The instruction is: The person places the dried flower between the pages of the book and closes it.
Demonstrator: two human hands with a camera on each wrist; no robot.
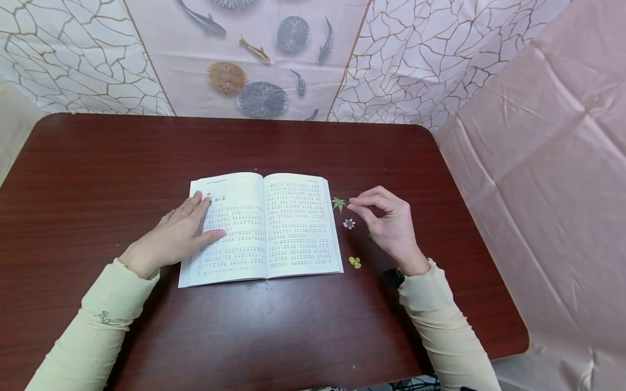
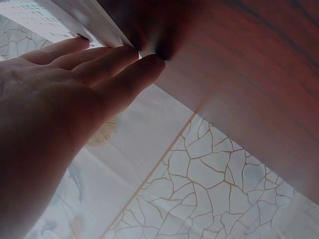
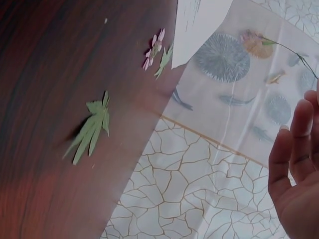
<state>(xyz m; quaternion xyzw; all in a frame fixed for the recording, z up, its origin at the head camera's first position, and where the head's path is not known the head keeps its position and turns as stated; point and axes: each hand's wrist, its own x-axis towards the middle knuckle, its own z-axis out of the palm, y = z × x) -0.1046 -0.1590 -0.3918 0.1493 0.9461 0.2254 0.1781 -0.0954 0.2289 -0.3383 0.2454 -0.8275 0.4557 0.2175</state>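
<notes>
An open book (image 1: 303,228) with printed pages lies on the table. My left hand (image 1: 178,231) rests on its left page, fingers extended; in the left wrist view the fingertips (image 2: 149,64) lie along the page edge. Beyond the book's right edge, my right hand (image 1: 386,220) pinches the thin stem of a small flower. In the right wrist view that flower (image 3: 251,37), pinkish and blurred, hangs at the far end of its green stem (image 3: 291,52). Just left of the right fingertips is a green star-shaped leaf (image 1: 338,203). Below it lies a pink-and-white flower (image 1: 349,224).
A yellow-green clover-like piece (image 1: 355,263) lies near the book's lower right corner. Another green leaf (image 3: 94,124) lies on the table, mostly hidden behind the right hand in the head view. The dark red table (image 1: 293,336) meets a patterned cloth (image 1: 264,54) at the back.
</notes>
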